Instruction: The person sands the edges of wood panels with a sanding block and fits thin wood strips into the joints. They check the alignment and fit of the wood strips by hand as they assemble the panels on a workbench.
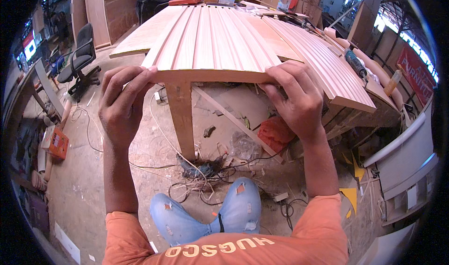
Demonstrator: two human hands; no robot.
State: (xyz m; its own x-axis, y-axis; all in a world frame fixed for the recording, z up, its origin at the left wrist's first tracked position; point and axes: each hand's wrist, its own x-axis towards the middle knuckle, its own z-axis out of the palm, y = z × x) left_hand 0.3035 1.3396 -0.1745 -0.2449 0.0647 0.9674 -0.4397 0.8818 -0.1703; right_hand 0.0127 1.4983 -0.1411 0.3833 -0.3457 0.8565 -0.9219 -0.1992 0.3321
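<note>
A pale wooden panel [208,40] with lengthwise grooves lies on the worktable, its near end facing me. Along that end runs a flat, reddish-brown wooden edge [220,76]; whether it is a separate strip I cannot tell. My left hand [122,94] pinches the left end of this edge, thumb and fingertips at the corner. At the right corner, my right hand [299,99] grips with its fingers over the top and its thumb below. Both forearms are raised, and the panel lies between the hands.
A second grooved panel [322,56] lies to the right, with a power drill [355,63] beside it. Below stands a wooden table leg [181,120], with tangled cables [201,169] at its foot. An office chair [83,54] is at left. A person [152,3] stands beyond the table.
</note>
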